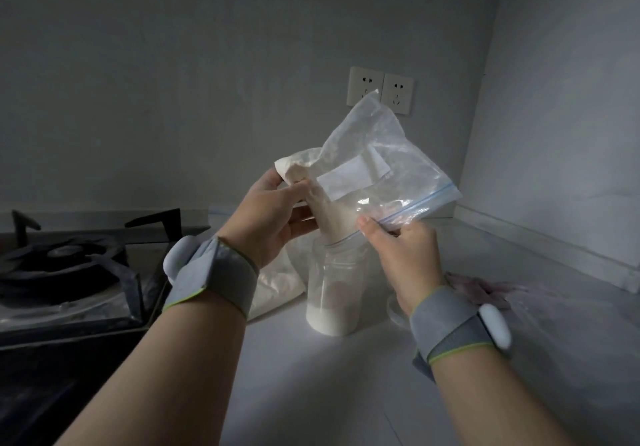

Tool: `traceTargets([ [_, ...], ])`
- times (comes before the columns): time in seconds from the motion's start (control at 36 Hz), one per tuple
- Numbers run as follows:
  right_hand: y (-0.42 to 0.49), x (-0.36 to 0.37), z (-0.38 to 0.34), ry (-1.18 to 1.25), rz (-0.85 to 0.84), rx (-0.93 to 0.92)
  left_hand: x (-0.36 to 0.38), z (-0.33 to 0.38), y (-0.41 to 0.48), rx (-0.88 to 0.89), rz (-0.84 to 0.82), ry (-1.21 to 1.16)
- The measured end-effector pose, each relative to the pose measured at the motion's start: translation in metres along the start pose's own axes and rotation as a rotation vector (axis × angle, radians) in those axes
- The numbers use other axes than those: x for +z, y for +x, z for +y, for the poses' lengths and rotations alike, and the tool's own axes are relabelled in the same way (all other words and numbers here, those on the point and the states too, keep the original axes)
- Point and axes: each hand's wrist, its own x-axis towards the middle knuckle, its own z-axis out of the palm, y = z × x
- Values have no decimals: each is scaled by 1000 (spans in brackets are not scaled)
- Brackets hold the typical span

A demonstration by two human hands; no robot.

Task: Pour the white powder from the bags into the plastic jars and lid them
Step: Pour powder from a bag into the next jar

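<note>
Zip bag [381,147] tilts mouth-down over the clear plastic jar [334,283], white powder [334,218] funnelled right at the jar's rim. Left hand [273,217] grips the powder-filled bulge, and right hand [398,251] pinches the blue zip edge. The jar stands on the table [329,376] with powder covering its bottom. A second bag [277,286] lies just behind it, near the stove [69,272].

The clear cylindrical plastic jar [332,283] stands on the pale countertop [311,393], beneath the clear zip-top plastic bag [381,154]. Behind it to the left lies a second powder-filled plastic bag [277,286], with the black gas stove [62,272] farther left. A crumpled pink cloth [485,288] lies to the right, and two white wall sockets [398,94] sit on the wall behind.
</note>
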Motion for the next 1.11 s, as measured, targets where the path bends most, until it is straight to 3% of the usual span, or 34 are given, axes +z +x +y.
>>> traceTargets([
  [0.5,-1,1,0,28,-54,-42,-2,1,0,5,17,-5],
  [0.83,2,3,5,78,50,-53,-3,1,1,10,8,-14],
  [1.11,4,3,12,121,-21,-98,-3,0,0,12,26,-16],
])
